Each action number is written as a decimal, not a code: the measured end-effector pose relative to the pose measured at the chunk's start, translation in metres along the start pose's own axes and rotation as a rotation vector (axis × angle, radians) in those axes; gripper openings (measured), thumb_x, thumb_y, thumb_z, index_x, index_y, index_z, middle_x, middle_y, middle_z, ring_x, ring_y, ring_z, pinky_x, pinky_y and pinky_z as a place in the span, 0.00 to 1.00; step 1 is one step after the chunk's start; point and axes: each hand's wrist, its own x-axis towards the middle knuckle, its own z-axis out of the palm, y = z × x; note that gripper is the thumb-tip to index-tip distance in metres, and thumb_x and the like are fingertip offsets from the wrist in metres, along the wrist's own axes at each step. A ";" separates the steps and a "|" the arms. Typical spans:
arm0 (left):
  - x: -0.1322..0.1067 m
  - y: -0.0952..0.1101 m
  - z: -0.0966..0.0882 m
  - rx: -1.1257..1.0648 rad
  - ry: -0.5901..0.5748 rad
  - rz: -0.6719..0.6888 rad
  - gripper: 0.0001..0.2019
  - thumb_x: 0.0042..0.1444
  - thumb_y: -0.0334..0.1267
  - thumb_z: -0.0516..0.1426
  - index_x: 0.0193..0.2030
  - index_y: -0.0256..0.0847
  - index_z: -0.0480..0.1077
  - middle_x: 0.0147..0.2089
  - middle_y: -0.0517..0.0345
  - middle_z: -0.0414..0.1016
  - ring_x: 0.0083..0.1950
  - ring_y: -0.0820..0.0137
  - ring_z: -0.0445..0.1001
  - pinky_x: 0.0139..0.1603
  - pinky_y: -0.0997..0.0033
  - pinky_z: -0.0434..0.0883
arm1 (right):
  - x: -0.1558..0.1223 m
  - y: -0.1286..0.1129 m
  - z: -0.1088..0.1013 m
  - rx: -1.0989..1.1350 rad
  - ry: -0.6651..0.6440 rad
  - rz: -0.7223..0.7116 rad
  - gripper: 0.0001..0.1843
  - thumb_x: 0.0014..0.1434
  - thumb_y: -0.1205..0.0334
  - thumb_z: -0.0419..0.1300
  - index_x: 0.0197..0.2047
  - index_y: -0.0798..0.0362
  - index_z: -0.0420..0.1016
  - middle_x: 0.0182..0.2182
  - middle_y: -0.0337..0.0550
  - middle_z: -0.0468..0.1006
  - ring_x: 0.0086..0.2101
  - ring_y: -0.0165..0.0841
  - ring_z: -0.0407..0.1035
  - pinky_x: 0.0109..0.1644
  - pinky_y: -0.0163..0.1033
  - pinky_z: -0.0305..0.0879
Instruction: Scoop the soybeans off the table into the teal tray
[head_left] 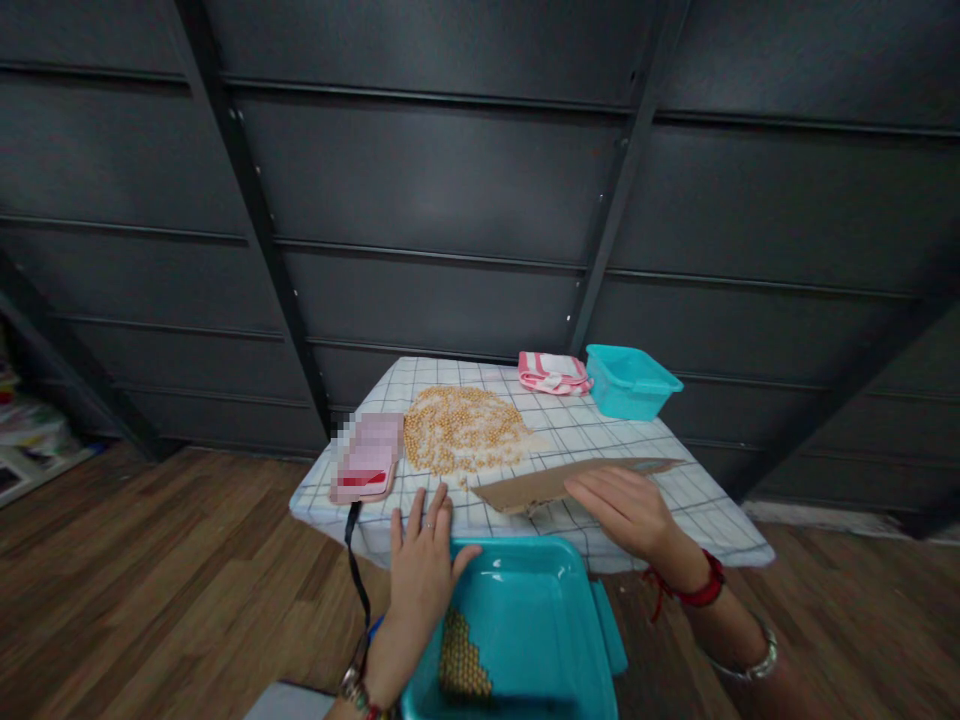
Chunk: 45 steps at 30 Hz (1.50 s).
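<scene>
My left hand (pixel 424 565) lies with fingers spread on the checked tablecloth (pixel 405 375) at the table's front edge. Its thumb reaches over the rim of a teal plastic box (pixel 536 610). With fingers together, my right hand (pixel 626 510) grips a long piece of brown cardboard (pixel 525 488), slanted across the cloth. Beyond the cardboard spreads a patch of small round golden balls (pixel 461 430) mixed with white grains or powder. More golden balls (pixel 463 665) sit in the near left part of the teal box, just below the table edge.
A phone (pixel 371 455), partly blurred, lies at the table's left, a black strap (pixel 356 560) hanging near it. Toward the back right are a folded pink-and-white striped cloth (pixel 553 373) and a smaller turquoise basket (pixel 630 385). A dark panelled wall (pixel 435 190) stands behind.
</scene>
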 end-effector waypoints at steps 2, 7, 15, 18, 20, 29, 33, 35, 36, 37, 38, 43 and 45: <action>0.000 0.000 0.000 0.003 0.000 0.005 0.30 0.51 0.59 0.43 0.50 0.38 0.65 0.59 0.50 0.61 0.59 0.53 0.57 0.54 0.45 0.56 | -0.001 0.000 0.001 -0.006 0.004 0.006 0.10 0.57 0.75 0.48 0.39 0.60 0.68 0.31 0.47 0.76 0.35 0.31 0.69 0.38 0.37 0.66; 0.001 -0.001 0.000 0.004 -0.001 0.000 0.31 0.51 0.59 0.42 0.51 0.38 0.65 0.59 0.51 0.60 0.59 0.53 0.57 0.55 0.46 0.56 | -0.004 -0.006 -0.003 0.018 -0.041 0.022 0.11 0.59 0.73 0.46 0.41 0.59 0.67 0.32 0.46 0.76 0.34 0.31 0.69 0.37 0.37 0.65; 0.001 -0.001 0.001 -0.006 -0.007 0.005 0.31 0.51 0.59 0.43 0.51 0.37 0.64 0.59 0.50 0.60 0.59 0.52 0.57 0.54 0.45 0.56 | 0.001 -0.008 -0.005 -0.022 -0.053 0.004 0.11 0.58 0.74 0.46 0.40 0.60 0.68 0.31 0.46 0.76 0.33 0.31 0.70 0.35 0.37 0.66; 0.000 0.000 0.001 -0.004 -0.010 -0.004 0.31 0.51 0.59 0.43 0.51 0.38 0.64 0.59 0.50 0.60 0.59 0.53 0.57 0.55 0.45 0.55 | 0.000 -0.002 0.002 -0.060 -0.015 0.004 0.11 0.57 0.75 0.48 0.40 0.60 0.68 0.31 0.47 0.76 0.33 0.31 0.70 0.35 0.38 0.67; -0.001 0.000 0.001 -0.001 -0.013 -0.009 0.31 0.51 0.59 0.43 0.51 0.39 0.64 0.59 0.50 0.60 0.59 0.53 0.57 0.55 0.45 0.55 | -0.002 0.000 0.005 -0.064 -0.007 0.013 0.11 0.56 0.77 0.48 0.40 0.61 0.68 0.32 0.48 0.76 0.34 0.31 0.70 0.36 0.38 0.67; 0.000 -0.001 0.000 -0.007 -0.025 -0.015 0.30 0.51 0.59 0.44 0.52 0.39 0.64 0.59 0.49 0.60 0.60 0.53 0.57 0.55 0.44 0.55 | -0.002 -0.003 0.001 -0.041 0.014 0.021 0.11 0.56 0.76 0.50 0.41 0.60 0.68 0.32 0.47 0.76 0.35 0.32 0.69 0.37 0.38 0.67; 0.000 -0.001 -0.001 -0.005 -0.028 -0.009 0.30 0.51 0.59 0.44 0.52 0.39 0.64 0.59 0.49 0.59 0.60 0.53 0.56 0.55 0.44 0.56 | 0.004 -0.004 0.003 -0.034 0.004 0.018 0.11 0.56 0.76 0.49 0.41 0.61 0.68 0.32 0.48 0.76 0.36 0.31 0.69 0.38 0.38 0.67; -0.001 0.000 -0.001 -0.003 -0.021 -0.007 0.30 0.51 0.59 0.44 0.51 0.38 0.64 0.59 0.49 0.59 0.60 0.53 0.56 0.55 0.44 0.56 | 0.008 -0.004 0.003 -0.031 0.010 0.007 0.11 0.57 0.76 0.49 0.40 0.62 0.68 0.32 0.48 0.76 0.35 0.31 0.69 0.37 0.38 0.67; -0.001 0.000 -0.001 -0.003 -0.018 -0.006 0.30 0.51 0.59 0.43 0.51 0.38 0.64 0.59 0.49 0.59 0.60 0.53 0.57 0.55 0.44 0.56 | 0.009 -0.004 0.003 -0.029 0.014 0.001 0.11 0.57 0.76 0.48 0.40 0.62 0.68 0.32 0.48 0.76 0.35 0.31 0.69 0.37 0.38 0.67; -0.001 0.000 -0.001 -0.003 -0.017 -0.006 0.30 0.51 0.59 0.43 0.51 0.38 0.64 0.59 0.49 0.60 0.60 0.53 0.57 0.55 0.44 0.56 | 0.011 -0.004 0.003 -0.027 0.018 -0.005 0.10 0.57 0.76 0.48 0.40 0.62 0.68 0.32 0.48 0.76 0.34 0.31 0.69 0.36 0.38 0.67; -0.001 0.001 -0.001 -0.004 -0.018 -0.007 0.30 0.51 0.59 0.43 0.51 0.38 0.65 0.59 0.49 0.60 0.60 0.53 0.57 0.55 0.44 0.56 | 0.011 -0.005 0.003 -0.024 0.024 -0.009 0.10 0.57 0.76 0.48 0.39 0.62 0.68 0.31 0.48 0.76 0.34 0.31 0.69 0.36 0.37 0.67; 0.000 0.001 -0.002 0.000 -0.031 -0.016 0.31 0.50 0.59 0.43 0.51 0.38 0.65 0.59 0.49 0.59 0.60 0.53 0.56 0.55 0.44 0.55 | 0.010 -0.006 0.001 -0.021 -0.001 -0.009 0.10 0.58 0.74 0.47 0.39 0.60 0.68 0.31 0.46 0.76 0.34 0.31 0.69 0.37 0.37 0.66; 0.000 0.001 -0.001 -0.002 -0.029 -0.017 0.31 0.50 0.59 0.44 0.51 0.38 0.64 0.59 0.49 0.59 0.60 0.53 0.56 0.55 0.45 0.55 | 0.008 -0.006 -0.001 -0.031 -0.031 -0.009 0.11 0.58 0.74 0.47 0.39 0.60 0.68 0.31 0.46 0.76 0.34 0.31 0.69 0.37 0.37 0.66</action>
